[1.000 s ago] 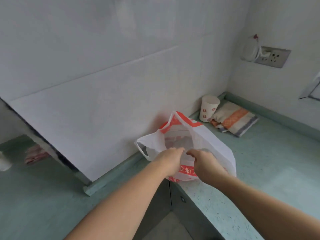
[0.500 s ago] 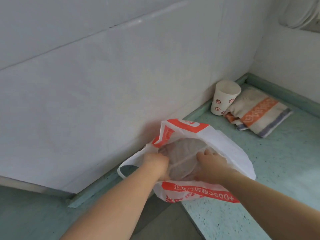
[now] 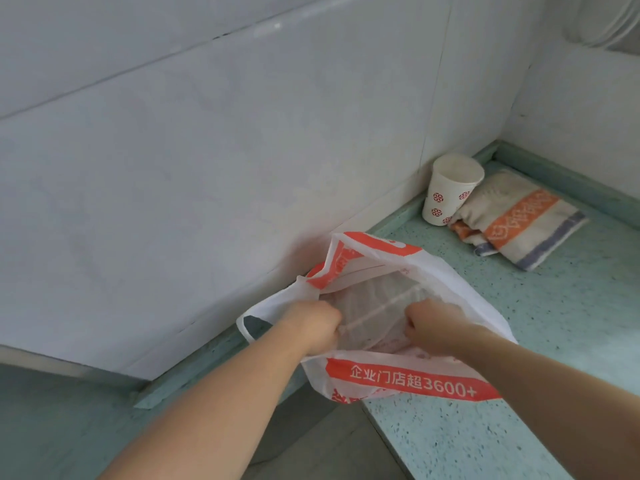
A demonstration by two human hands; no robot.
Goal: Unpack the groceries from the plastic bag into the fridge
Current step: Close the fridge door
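Note:
A white plastic bag [image 3: 460, 282] with orange print sits on the green counter by the tiled wall, its mouth pulled open. Inside lies a clear plastic packet [image 3: 374, 306] with a sealed strip across it; its contents are hard to make out. My left hand [image 3: 311, 323] grips the packet's left end inside the bag. My right hand [image 3: 433, 322] grips the packet's right end, fingers curled over the edge. No fridge is in sight.
The green speckled counter [image 3: 554, 341] runs right and back to a corner. A paper cup [image 3: 450, 192] with red dots stands against the wall, beside a folded orange-striped towel [image 3: 523, 223]. The counter's front edge drops off below the bag.
The bag's mouth has been spread wider and both hands have closed on the ends of the clear packet inside. The view has moved closer and lower.

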